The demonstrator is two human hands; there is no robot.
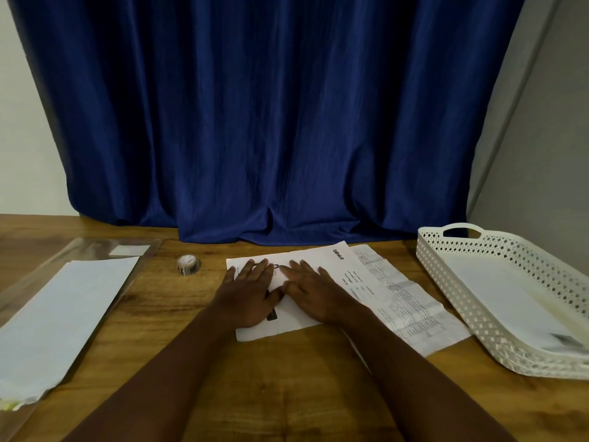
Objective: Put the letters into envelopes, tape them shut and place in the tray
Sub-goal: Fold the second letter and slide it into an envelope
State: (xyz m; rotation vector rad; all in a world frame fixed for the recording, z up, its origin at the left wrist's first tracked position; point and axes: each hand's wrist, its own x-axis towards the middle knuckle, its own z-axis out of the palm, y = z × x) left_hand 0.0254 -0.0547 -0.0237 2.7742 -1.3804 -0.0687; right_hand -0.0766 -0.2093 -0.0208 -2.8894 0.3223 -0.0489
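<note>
At the centre of the wooden table [287, 393], near its far edge, I see the folded white printed letter [298, 323] lying flat, its long side running from near left to far right. Both hands rest on it palm down. My view shows the left hand [247, 293] with fingers straight and slightly spread, pressing the left part of the sheet; the right hand [314, 293] lies just beside it, fingers likewise straight and flat on the paper, the two thumbs nearly touching. Neither hand grips anything.

Under the letter's right edge, and extending to the near right, lies a second white sheet printed with fine tables of text [411, 311]; its print is too small for me to read. Left of the letter, and apart from it, a small roll of clear tape [188, 264] stands on the table.

Further left, a stack of long white envelopes [63, 317] lies on a clear plastic sleeve [105, 247] that reaches toward the far left.

At the right, a white perforated plastic tray with a cut-out handle [446, 266] sits on the table, holding a white envelope [506, 301] flat on its floor.

Behind the table hangs a dark blue pleated curtain [271, 106], its hem resting on the far edge.
</note>
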